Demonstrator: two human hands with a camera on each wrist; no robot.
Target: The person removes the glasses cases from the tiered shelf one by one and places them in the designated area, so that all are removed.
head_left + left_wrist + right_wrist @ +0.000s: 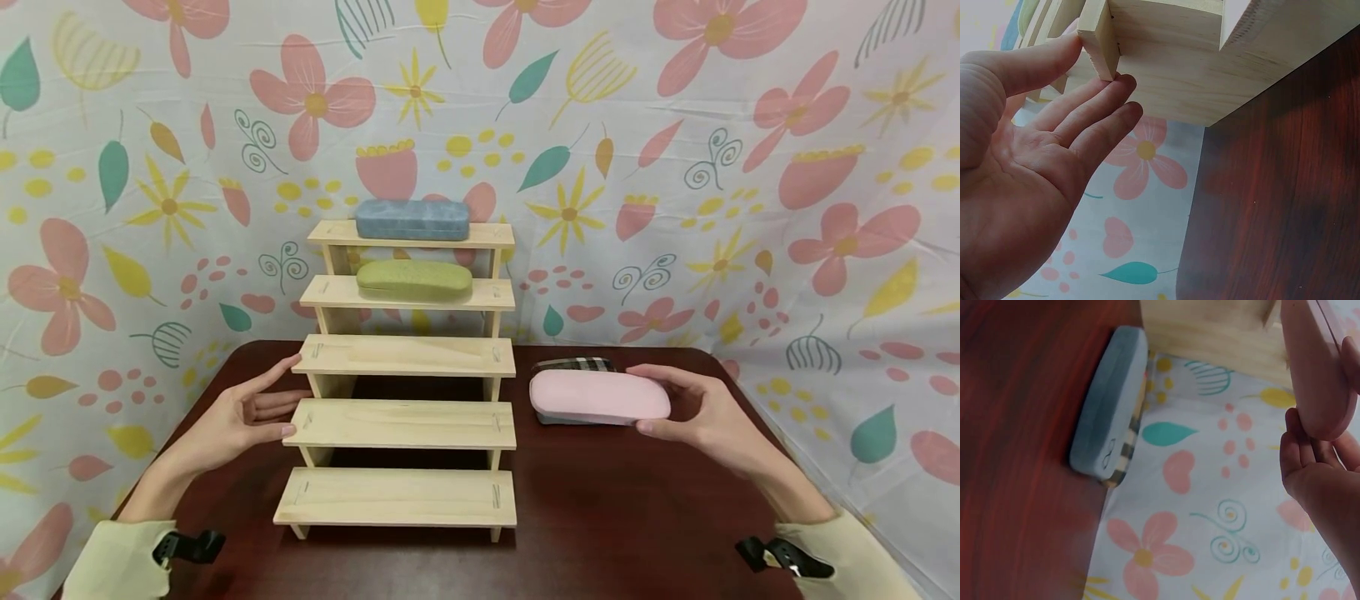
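A five-step wooden display stand stands on the table. At its left side my left hand steadies it, the thumb and middle fingers on either side of a step's end, the index finger at the step above. My right hand pinches the right end of a pink glasses case, held level and raised off the table. Below it lie a grey-blue glasses case and a checked case, side by side. A blue glasses case sits on the top step, a green one on the second.
A dark red-brown table carries everything. Close behind it and along both sides hangs a floral cloth.
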